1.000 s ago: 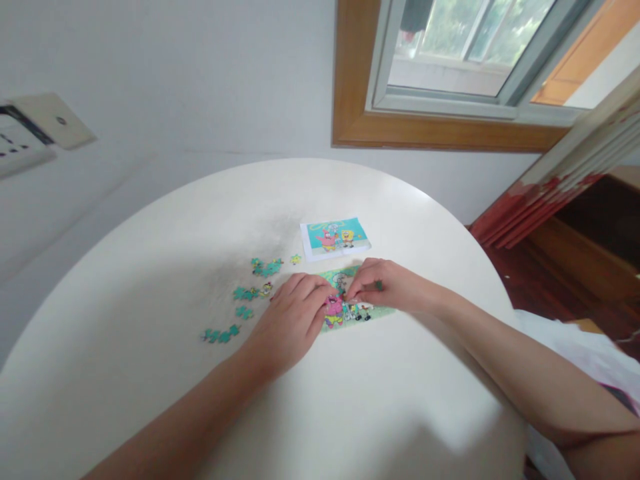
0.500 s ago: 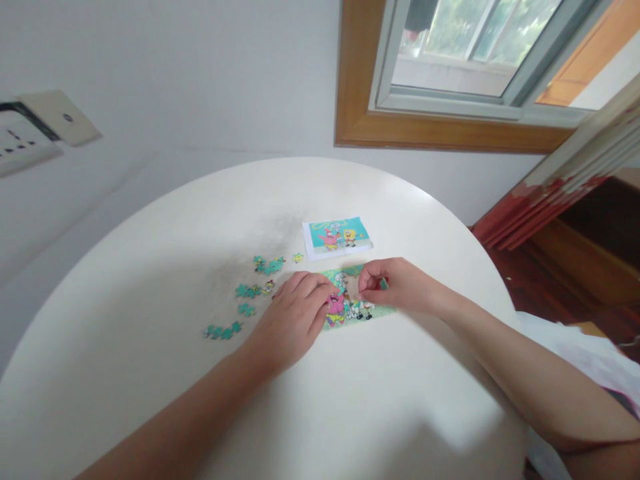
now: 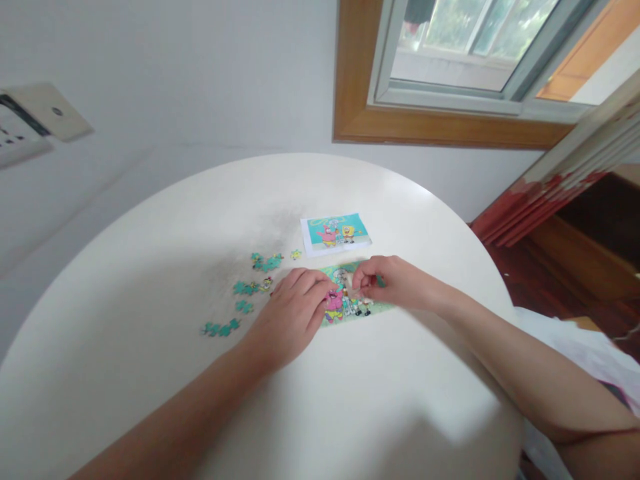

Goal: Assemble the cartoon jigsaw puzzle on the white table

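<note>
A cartoon jigsaw puzzle (image 3: 334, 309), with a pink starfish figure and other characters, lies on the white round table (image 3: 350, 400). My left hand (image 3: 295, 310) rests flat over its left side, fingers stretched out and covering that part. Above the puzzle's upper right, my right hand (image 3: 387, 281) is closed in a pinch, thumb against fingertips. Whatever the pinch may hold is too small and hidden to name. Loose teal puzzle pieces (image 3: 220, 329) lie in groups left of my left hand, and a small yellow piece (image 3: 296, 254) sits apart beyond it.
Behind the puzzle lies a picture card (image 3: 337, 235) of the same cartoon characters. A wall with a power socket (image 3: 20, 130) borders the table's far left, and a wood-framed window (image 3: 450, 127) is at the back right. A red and cream curtain (image 3: 540, 197) hangs at right.
My right fingertips have shifted slightly left over the puzzle, still pinched. My left hand stays in place. The view has moved a little.
</note>
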Demonstrator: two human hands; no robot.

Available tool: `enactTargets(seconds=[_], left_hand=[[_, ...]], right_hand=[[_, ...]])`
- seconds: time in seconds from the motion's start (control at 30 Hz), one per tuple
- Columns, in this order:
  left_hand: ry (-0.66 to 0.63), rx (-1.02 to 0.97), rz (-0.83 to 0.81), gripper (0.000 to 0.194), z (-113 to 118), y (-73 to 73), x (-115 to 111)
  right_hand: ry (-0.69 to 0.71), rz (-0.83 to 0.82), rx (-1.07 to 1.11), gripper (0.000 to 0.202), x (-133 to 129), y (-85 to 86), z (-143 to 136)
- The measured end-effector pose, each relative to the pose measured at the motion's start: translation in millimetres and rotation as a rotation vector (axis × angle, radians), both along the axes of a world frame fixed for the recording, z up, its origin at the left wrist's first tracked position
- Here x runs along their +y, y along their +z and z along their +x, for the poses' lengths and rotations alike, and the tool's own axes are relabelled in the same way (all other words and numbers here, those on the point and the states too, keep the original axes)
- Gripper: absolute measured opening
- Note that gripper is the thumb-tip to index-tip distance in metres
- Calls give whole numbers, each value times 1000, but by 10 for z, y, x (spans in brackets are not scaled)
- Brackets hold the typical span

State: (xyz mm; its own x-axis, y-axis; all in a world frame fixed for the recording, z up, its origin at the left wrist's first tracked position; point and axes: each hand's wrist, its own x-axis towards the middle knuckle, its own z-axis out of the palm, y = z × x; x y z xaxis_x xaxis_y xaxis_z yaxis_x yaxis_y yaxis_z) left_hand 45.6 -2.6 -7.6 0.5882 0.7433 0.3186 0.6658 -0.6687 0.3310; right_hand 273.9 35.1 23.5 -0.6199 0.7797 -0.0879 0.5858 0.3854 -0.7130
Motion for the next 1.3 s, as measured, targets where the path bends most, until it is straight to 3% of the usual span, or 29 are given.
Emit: enactTargets(seconds=[0.2,0.37,0.53,0.8,1.03,1.3], left_hand=[[-17,-10,-5,23,-1,-1,8],[-14,1,-8,24,-5,-5,9],[-13,7,-15,24,-8,-8,6],[11,-65,12,17,-21,12,35],[45,-274,-17,12,15,75,34],[55,-386,-95,13,60,68,44]], right_hand=[[96,139,-11,15,50,9,28],[101,155,15,16,56,2,28],[-51,-46,81,14,87,-52,42],[-177,-457,415,15,122,-99,14],[-127,-560,508,20,24,-56,-88],[-29,-527,403,26,-11,60,-77]])
